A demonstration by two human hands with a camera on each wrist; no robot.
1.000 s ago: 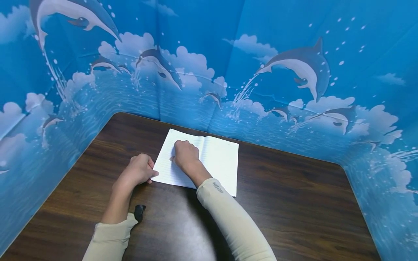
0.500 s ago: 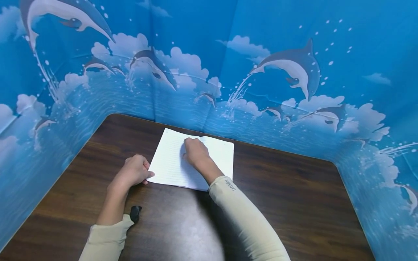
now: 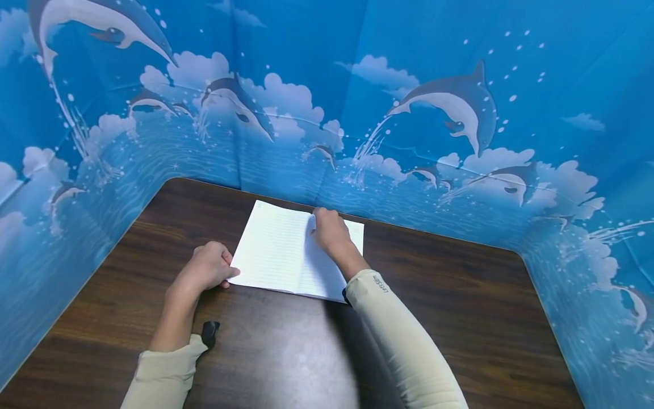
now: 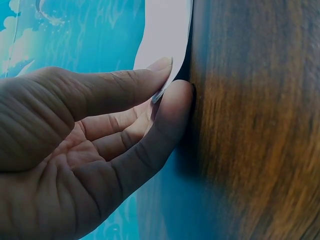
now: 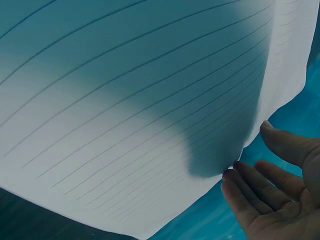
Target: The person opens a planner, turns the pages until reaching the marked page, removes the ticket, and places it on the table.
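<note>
An open lined notebook (image 3: 273, 250) lies flat on the wooden table, its pages bare of writing apart from a faint mark at the top left corner. My left hand (image 3: 205, 267) pinches its lower left corner; in the left wrist view the thumb (image 4: 120, 87) is above the paper and the curved forefinger below. Over the right page, just beside the centre fold, is my right hand (image 3: 331, 232). Seen from the right wrist, its fingers (image 5: 260, 185) are loosely extended at the page's far edge near the fold, thumb apart, with nothing gripped.
The dark wooden table (image 3: 449, 307) has a rounded edge along the back. A blue dolphin-print curtain (image 3: 317, 102) hangs right behind and around it. A small black piece (image 3: 210, 334) is at the left sleeve cuff (image 3: 171, 363).
My right hand has moved rightward across the left page and over the fold to the right page. My left hand keeps its pinch on the corner. The head view has shifted slightly.
</note>
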